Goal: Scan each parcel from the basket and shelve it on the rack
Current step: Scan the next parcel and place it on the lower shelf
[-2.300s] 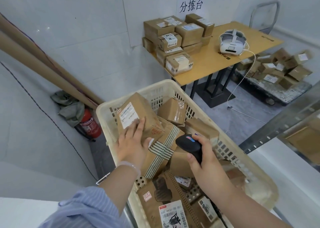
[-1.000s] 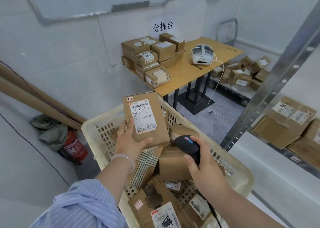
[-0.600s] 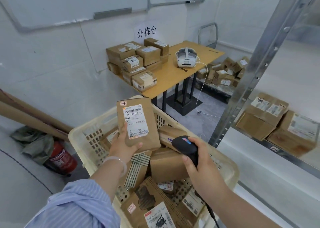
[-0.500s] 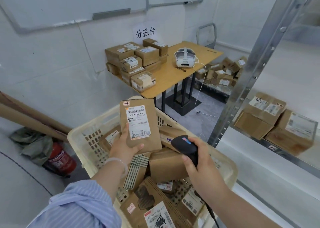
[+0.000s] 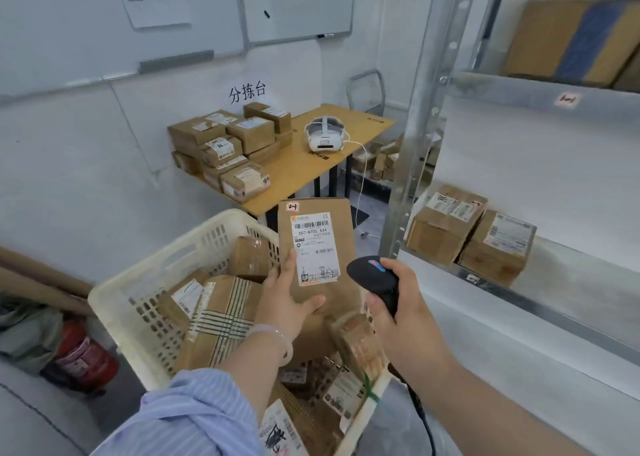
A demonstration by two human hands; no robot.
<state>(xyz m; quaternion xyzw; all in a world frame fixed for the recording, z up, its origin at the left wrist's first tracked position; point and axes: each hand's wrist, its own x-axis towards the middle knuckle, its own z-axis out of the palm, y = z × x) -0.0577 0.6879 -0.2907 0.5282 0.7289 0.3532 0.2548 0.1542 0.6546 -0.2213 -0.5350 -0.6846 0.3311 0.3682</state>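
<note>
The parcel looks light, because one hand holds it up with ease. It seems to be a flat, stiff cardboard pack, so it should not bend or squash much. The brown card looks dry, not slippery. The best place to hold it is low down, near the bottom edge, so no finger covers the bar code.

It is tall and brown, with a white label on the front. The label has black bar codes and reads 507-N705 A34. A small sticker sits in the top left corner.

The parcel stands upright in the air above the basket, label facing the person. The left hand grips its lower part, with the thumb on the front. The right hand is wrapped round a black scanner, just to the right of the parcel. The scan looks like the next step.

More brown parcels lie in the basket. The rack stands on the right, with two boxes on a shelf.
</note>
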